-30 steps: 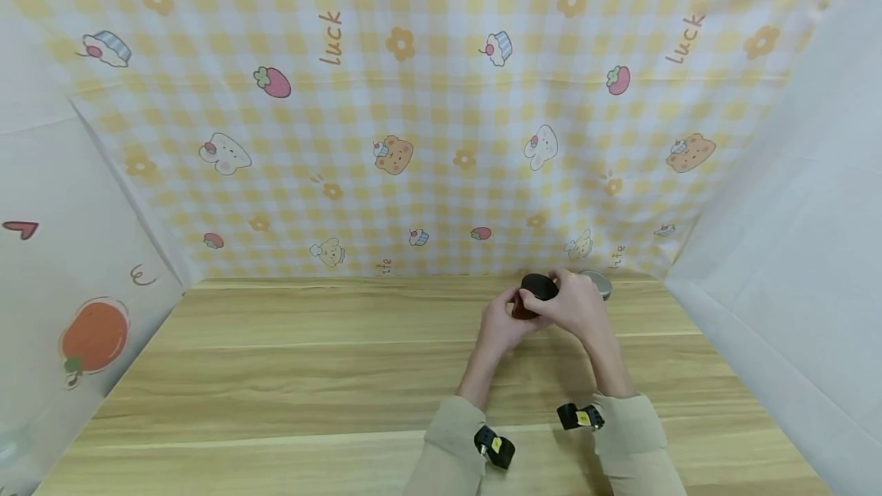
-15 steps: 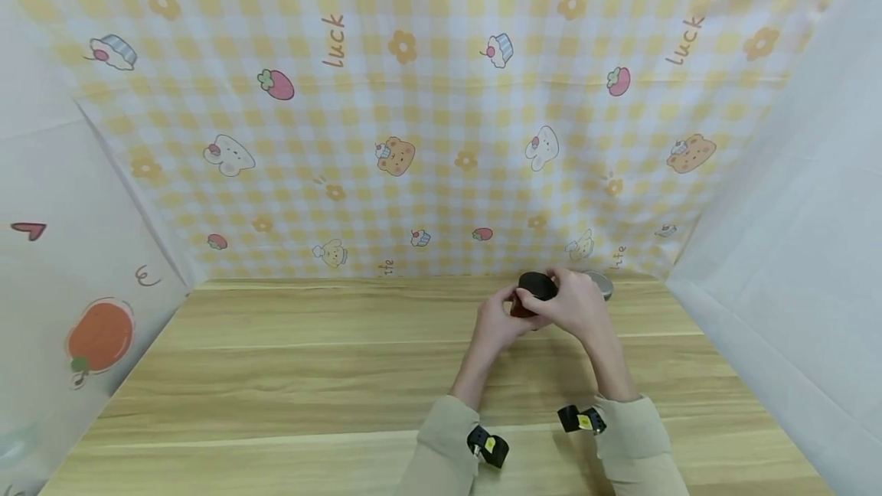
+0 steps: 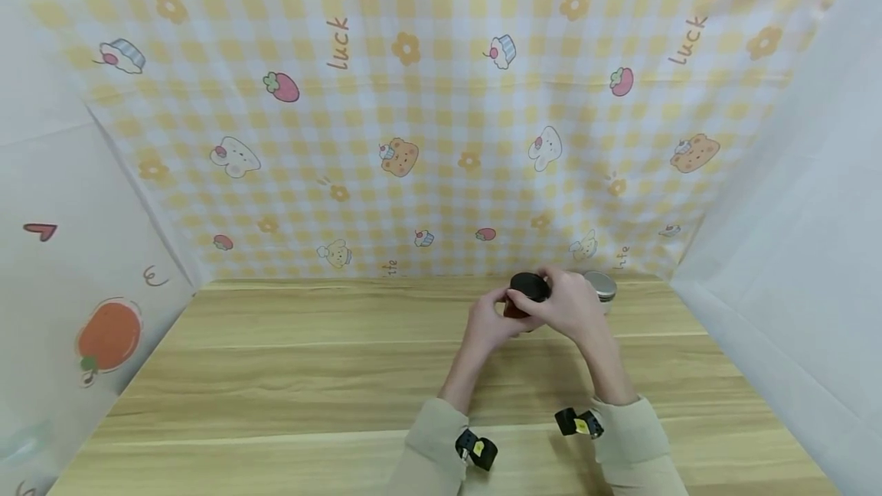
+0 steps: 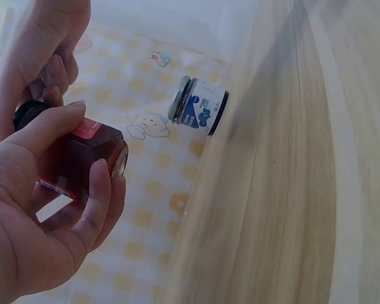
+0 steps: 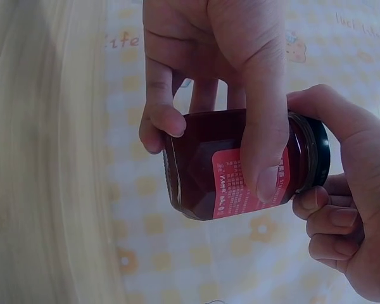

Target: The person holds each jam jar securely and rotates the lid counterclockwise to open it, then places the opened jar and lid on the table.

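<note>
A faceted glass jar [image 5: 206,164] with dark red contents and a red label is held up between both hands near the back of the table. My left hand [image 3: 491,321] grips the jar's body, thumb lying over the label in the right wrist view. Around the black lid [image 3: 529,285] curl the thumb and fingers of my right hand [image 3: 570,305]. The lid sits at the jar's neck, and the jar is tilted. Just right of the right hand stands a second jar [image 4: 202,107], with a silver lid [image 3: 602,283] and a white and blue label.
The wooden table [image 3: 310,373] runs back to a yellow checked cloth [image 3: 441,113] that hangs as a wall. White cloths [image 3: 792,236] close off both sides. The second jar stands close to the back edge.
Both hands have shifted slightly left with the red jar, and more of the second jar shows beside the right hand. Both hands keep their grip. The head view has shifted slightly.
</note>
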### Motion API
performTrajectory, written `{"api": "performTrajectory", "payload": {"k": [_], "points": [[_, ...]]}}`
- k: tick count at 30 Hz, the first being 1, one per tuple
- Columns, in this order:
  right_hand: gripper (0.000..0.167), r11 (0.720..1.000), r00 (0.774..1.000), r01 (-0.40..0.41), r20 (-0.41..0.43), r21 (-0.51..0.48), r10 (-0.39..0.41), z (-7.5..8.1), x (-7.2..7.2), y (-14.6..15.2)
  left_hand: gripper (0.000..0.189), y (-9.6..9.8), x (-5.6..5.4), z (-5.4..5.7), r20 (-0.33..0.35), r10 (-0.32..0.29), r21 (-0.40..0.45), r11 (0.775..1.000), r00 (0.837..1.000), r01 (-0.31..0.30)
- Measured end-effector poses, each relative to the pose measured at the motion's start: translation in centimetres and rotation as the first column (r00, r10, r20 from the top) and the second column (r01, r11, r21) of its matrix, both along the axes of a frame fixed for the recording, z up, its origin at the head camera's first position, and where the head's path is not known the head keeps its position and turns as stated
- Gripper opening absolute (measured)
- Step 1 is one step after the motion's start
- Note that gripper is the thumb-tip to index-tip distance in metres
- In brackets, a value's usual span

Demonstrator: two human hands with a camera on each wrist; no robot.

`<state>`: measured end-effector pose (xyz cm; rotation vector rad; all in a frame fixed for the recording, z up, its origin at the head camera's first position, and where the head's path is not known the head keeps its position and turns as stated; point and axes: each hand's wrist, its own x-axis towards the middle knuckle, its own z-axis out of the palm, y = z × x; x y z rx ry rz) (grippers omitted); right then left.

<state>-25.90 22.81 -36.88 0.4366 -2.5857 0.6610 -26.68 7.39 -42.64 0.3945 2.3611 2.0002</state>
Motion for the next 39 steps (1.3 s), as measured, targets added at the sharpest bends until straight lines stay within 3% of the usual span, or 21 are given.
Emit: {"api": "performTrajectory", "payload": {"k": [9, 29, 39], "points": [[0.051, 1.0, 1.0, -0.008, -0.028, 0.003, 0.008, 0.3, 0.4, -1.0, 0.037, -1.1, 0.4, 0.6, 0.037, 0.001, 0.008, 1.0, 0.999, -0.002], [0.051, 0.999, 0.993, -0.021, -0.115, 0.035, 0.025, 1.4, 1.0, -2.6, 0.032, -2.8, 1.1, 1.8, -0.015, 0.003, 0.012, 1.0, 1.0, -0.003], [0.051, 0.998, 0.993, -0.041, -0.111, 0.053, 0.047, 1.2, 1.3, -3.8, 0.034, -4.4, 1.6, 2.1, -0.031, 0.005, -0.028, 1.0, 1.0, -0.006]]}}
